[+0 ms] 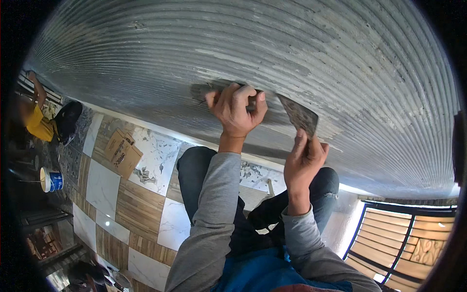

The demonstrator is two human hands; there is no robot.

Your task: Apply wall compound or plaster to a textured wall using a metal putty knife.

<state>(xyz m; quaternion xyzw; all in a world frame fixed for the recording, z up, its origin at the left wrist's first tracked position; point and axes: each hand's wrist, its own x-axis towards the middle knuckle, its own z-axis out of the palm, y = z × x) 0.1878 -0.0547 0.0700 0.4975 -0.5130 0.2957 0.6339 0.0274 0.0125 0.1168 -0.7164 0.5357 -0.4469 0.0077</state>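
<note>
My left hand (236, 110) is up at the grey ridged wall surface (340, 73), fingers curled over a dark, thin edge that I cannot make out clearly. Just to its right, my right hand (304, 168) pinches the lower corner of a flat, stained metal blade (299, 112), which lies tilted close to the ridges. My bent knees in dark trousers are below both hands, near the wall's base.
At left a person in a yellow top (38, 120) crouches by the wall. A white-and-blue bucket (51, 179), cardboard (121, 151) and checkered tiles (102, 185) lie on that side. Another person (82, 275) is at lower left, a barred gate (394, 233) at lower right.
</note>
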